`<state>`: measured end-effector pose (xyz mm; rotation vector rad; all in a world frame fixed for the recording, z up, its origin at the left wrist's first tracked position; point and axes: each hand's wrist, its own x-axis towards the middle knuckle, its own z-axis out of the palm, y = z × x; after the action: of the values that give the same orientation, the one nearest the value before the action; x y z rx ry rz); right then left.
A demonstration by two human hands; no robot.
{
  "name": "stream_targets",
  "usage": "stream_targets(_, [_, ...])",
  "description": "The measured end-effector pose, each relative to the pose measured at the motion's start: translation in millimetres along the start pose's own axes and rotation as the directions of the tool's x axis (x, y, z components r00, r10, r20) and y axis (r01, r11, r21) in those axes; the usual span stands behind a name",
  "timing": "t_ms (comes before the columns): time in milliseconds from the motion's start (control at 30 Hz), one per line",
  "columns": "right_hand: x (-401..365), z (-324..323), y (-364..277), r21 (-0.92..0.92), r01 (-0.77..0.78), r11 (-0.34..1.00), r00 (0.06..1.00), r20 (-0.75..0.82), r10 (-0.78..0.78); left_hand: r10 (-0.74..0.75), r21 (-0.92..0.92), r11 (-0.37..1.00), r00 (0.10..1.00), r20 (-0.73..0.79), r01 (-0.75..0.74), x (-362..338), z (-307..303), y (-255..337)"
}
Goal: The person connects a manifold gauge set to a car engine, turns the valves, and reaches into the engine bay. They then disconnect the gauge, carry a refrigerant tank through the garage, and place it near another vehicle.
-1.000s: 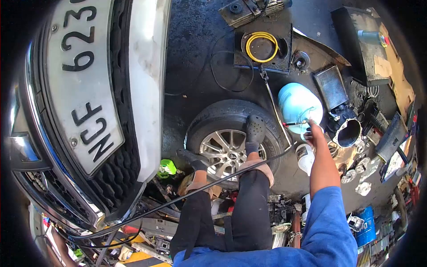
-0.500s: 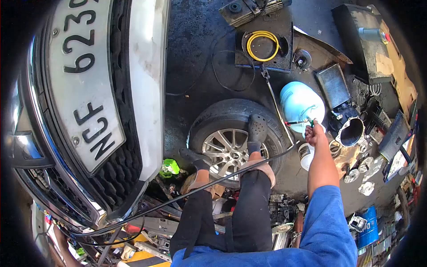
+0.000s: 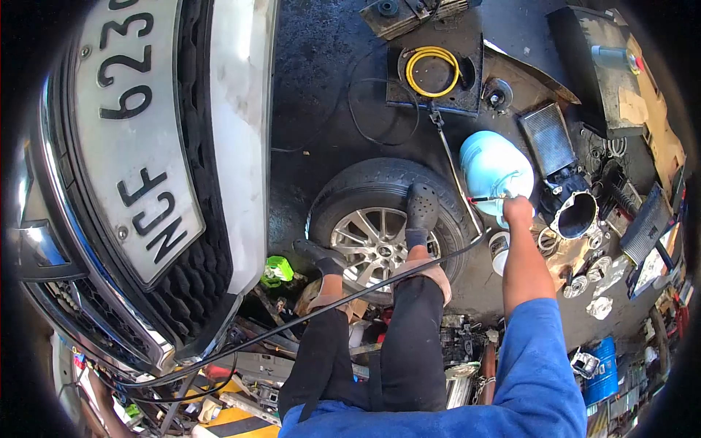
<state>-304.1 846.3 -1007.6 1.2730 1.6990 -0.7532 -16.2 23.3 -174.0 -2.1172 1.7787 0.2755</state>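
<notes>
Light-blue cylinder [image 3: 488,159] right of centre (valve end [image 3: 505,195] facing lower right). Person's right hand [image 3: 519,210] at that end; can't tell whether it grips, fingertips hidden. Wheel [image 3: 350,188] just left; coiled yellow hose [image 3: 410,71], upper centre.

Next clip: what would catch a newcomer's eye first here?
The big number plate on the vehicle, at far left. Then the pale-blue cylinder right of centre, with the right hand at its near end, and the bright yellow coiled hose above centre.
</notes>
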Motion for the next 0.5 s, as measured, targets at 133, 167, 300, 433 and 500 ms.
stream_targets(133, [-22, -16, -11, -0.075, -0.124, 0.990, 0.982, 0.132, 0.133, 0.048, -0.073, 0.996, 0.999, -0.007, -0.048, 6, -6, -9])
stream_targets(167, [-30, -23, -13, -0.099, -0.153, 0.983, 0.973, 0.159, 0.167, 0.071, -0.076, 0.995, 0.996, 0.051, -0.067, 6, -9, -10])
stream_targets(300, [-34, 0, -9, 0.366, -0.344, 0.865, 0.927, 0.282, 0.249, 0.188, -0.235, 0.958, 0.979, 0.072, -0.167, 17, -5, -23])
stream_targets(433, [15, 14, 33, 0.355, -0.173, 0.919, 0.965, 0.245, 0.087, 0.117, -0.251, 0.962, 0.993, 0.017, -0.110, 25, -12, -27])
stream_targets(500, [-34, 9, 8, 0.607, -0.273, 0.746, 0.948, 0.302, 0.101, 0.092, -0.211, 0.973, 0.996, -0.005, -0.091, 18, -7, -19])
